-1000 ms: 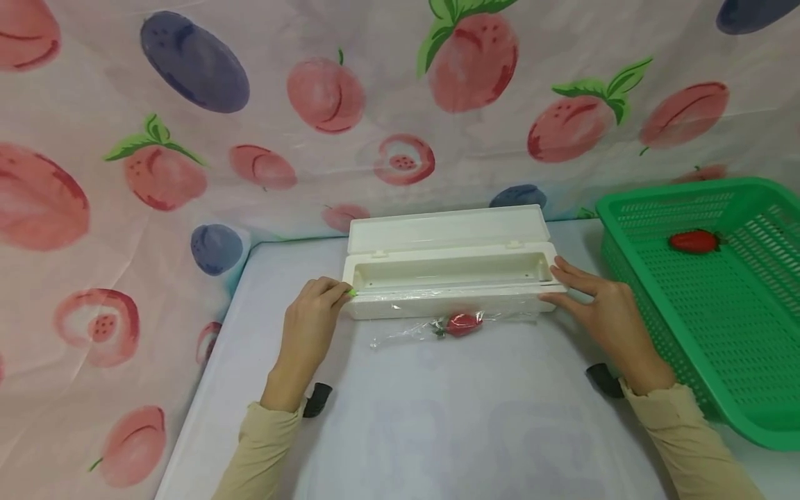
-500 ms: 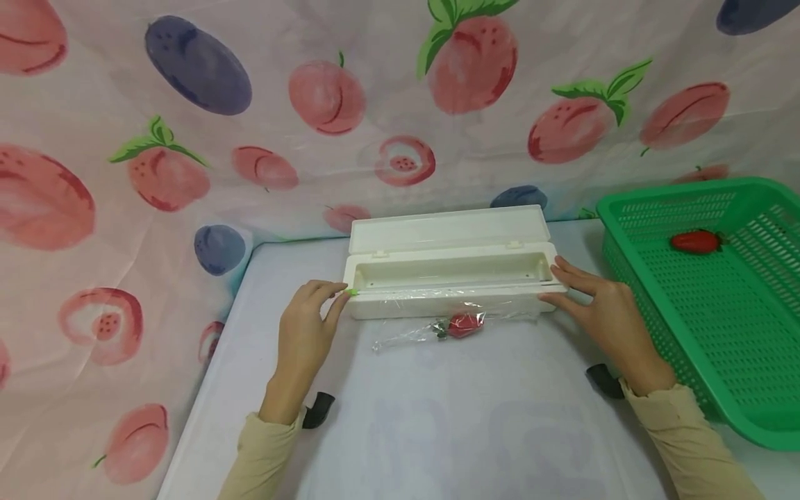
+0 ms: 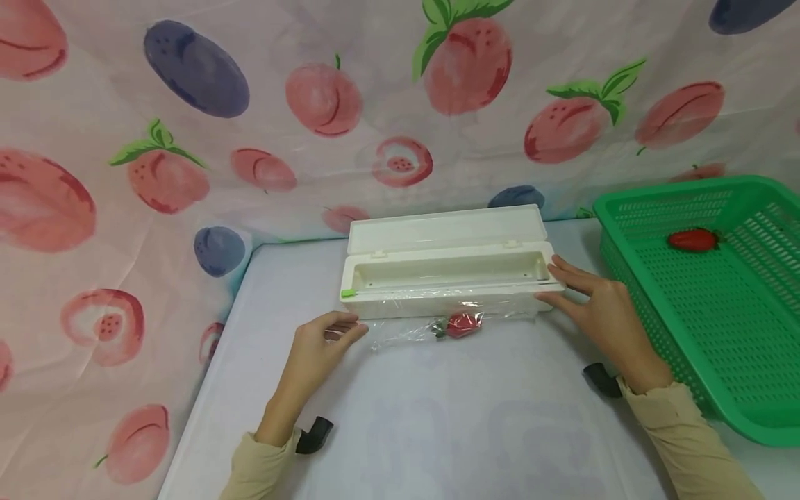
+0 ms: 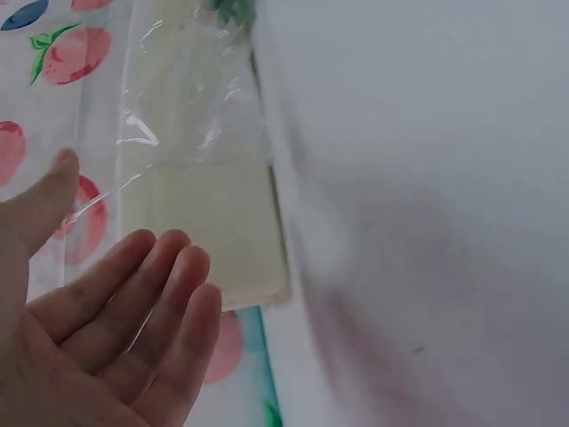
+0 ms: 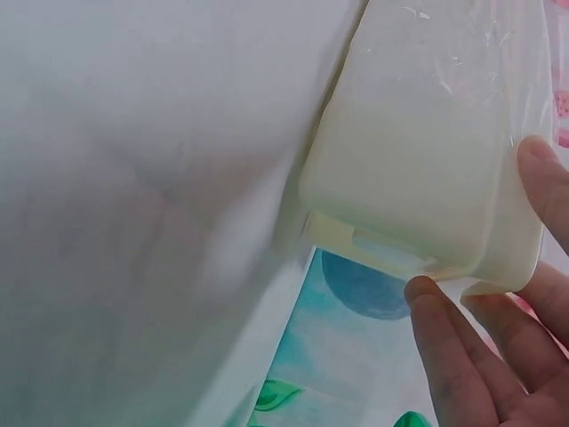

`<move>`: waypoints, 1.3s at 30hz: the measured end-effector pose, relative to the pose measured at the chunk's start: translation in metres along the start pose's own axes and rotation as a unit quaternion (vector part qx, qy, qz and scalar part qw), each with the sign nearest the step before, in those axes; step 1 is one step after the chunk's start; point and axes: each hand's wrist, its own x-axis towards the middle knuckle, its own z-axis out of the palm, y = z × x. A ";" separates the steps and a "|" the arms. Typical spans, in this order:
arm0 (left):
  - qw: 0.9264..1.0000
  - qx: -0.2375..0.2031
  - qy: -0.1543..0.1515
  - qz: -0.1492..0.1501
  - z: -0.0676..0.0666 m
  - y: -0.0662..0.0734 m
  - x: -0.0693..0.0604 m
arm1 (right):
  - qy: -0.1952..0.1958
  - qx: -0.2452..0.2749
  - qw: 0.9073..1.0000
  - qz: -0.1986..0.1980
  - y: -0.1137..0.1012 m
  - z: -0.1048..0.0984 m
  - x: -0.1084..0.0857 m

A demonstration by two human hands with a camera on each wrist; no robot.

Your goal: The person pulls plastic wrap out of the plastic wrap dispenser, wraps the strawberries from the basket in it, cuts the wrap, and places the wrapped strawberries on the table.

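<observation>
Right grip [image 3: 603,316] pinches box [image 3: 437,252]; left [image 3: 319,347] relaxed

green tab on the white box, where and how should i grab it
Probably pinch the green tab at its outer end, thumb and finger coming from above left: it is small, sits at the left end of the white box's front edge, and the clear wrap lies to its right. The left hand is nearest.
</observation>
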 end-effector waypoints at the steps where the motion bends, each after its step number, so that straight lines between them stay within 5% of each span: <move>1: 1.000 -0.007 -0.010 -0.006 0.002 -0.001 -0.002 | -0.002 0.003 1.000 0.002 -0.001 0.000 0.000; 10: 0.997 -0.037 -0.065 -0.009 0.020 -0.009 -0.006 | -0.021 0.003 1.000 0.013 -0.008 -0.002 -0.001; 20: 0.997 -0.029 -0.070 0.015 0.023 -0.009 -0.002 | -0.046 0.033 0.998 0.009 -0.010 -0.008 0.001; 26: 0.995 -0.056 -0.083 0.007 0.021 -0.010 -0.004 | -0.019 0.055 0.998 -0.013 -0.011 -0.011 -0.003; 32: 0.987 -0.112 -0.115 -0.014 0.016 -0.011 -0.007 | 0.015 0.055 0.998 -0.022 -0.017 -0.017 -0.006; 39: 0.975 -0.143 -0.168 -0.019 0.008 -0.012 -0.012 | -0.046 0.053 0.997 0.020 -0.022 -0.026 -0.012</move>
